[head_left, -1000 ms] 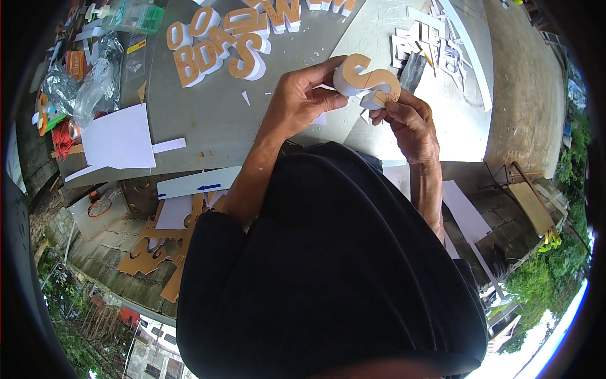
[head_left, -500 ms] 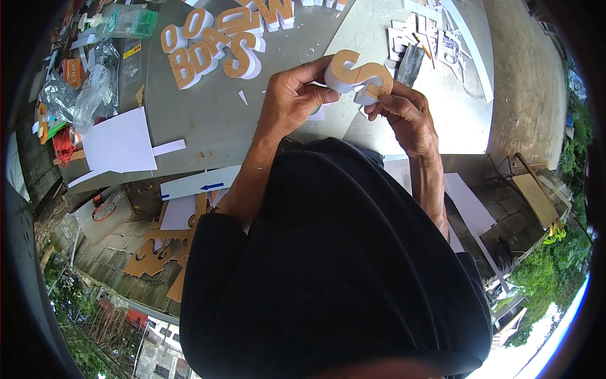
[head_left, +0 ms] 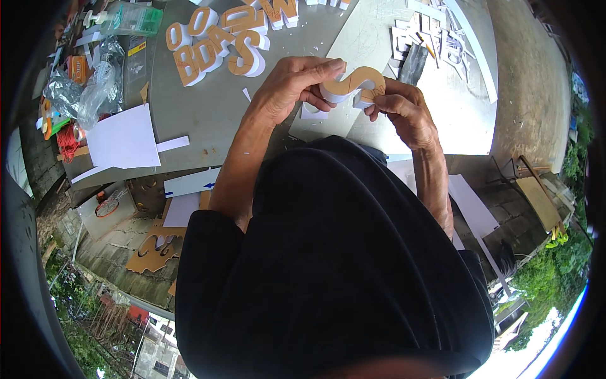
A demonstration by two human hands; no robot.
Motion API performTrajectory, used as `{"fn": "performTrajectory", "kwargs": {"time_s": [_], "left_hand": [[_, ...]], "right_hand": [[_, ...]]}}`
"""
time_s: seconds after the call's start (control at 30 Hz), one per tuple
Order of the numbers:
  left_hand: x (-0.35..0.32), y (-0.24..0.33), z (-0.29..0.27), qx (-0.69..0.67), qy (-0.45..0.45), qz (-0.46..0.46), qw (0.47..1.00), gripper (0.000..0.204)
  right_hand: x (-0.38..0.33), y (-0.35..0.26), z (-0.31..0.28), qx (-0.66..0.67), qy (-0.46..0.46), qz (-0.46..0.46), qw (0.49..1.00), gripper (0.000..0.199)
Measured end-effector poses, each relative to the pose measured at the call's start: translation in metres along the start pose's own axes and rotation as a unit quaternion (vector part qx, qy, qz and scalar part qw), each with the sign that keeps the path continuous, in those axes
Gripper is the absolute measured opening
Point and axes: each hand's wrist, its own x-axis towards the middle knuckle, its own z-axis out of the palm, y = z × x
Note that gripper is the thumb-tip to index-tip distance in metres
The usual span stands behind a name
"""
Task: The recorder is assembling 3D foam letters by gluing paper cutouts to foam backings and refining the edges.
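Note:
An S-shaped block letter (head_left: 353,84), tan on its face and white along its thick sides, is held above the table between both hands. My left hand (head_left: 291,88) pinches its left end, thumb on the upper side and fingers beneath. Its right end is gripped by my right hand (head_left: 407,114), with the thumb at the front edge and the fingertips partly hidden. Farther left on the metal table (head_left: 221,120) stand several similar block letters (head_left: 218,47), tan-faced with white sides.
White strips and letter-shaped offcuts (head_left: 429,47) lie at the back right beside a dark plastic piece (head_left: 413,63). To the left are a white sheet (head_left: 123,136), crumpled clear plastic (head_left: 101,88), red cord (head_left: 68,142) and a green-clear bottle (head_left: 132,20). Cut-out tan board (head_left: 151,252) sits below the table edge.
The S-shaped letter has been tilted, showing more of its front white side. My left thumb has moved from below the letter's left end to its top.

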Motion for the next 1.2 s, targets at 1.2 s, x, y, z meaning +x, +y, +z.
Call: {"fn": "performTrajectory", "kwargs": {"time_s": [1.2], "left_hand": [[-0.035,-0.007,0.022,0.2,0.043,0.332,0.921,0.055]], "right_hand": [[-0.011,-0.022,-0.003,-0.142,-0.105,-0.251,0.952,0.034]]}}
